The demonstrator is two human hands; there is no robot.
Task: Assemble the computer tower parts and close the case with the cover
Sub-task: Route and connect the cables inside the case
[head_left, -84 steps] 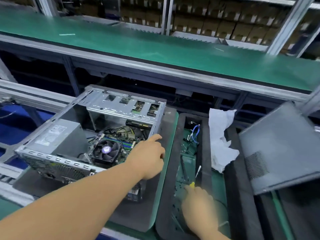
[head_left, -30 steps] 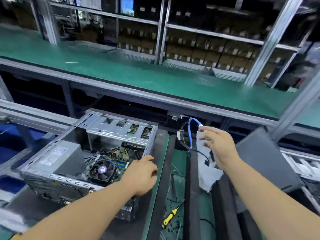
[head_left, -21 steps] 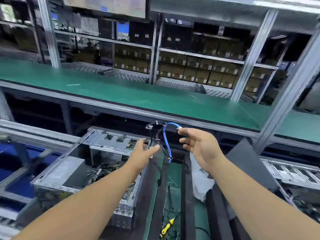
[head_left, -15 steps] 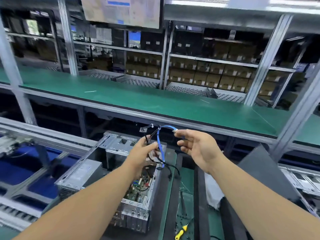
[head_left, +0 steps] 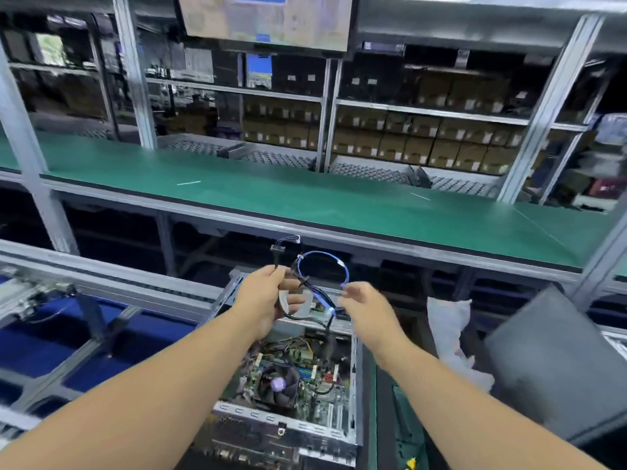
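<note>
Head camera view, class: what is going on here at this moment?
A person holds a cable bundle, black wires with a looped blue cable, above an open computer case. The left hand grips the black wires; the right hand pinches the blue end. The grey side cover lies to the right, not yet fitted.

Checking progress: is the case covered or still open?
Open. The motherboard shows inside the case, and the grey cover lies off to its right.
</note>
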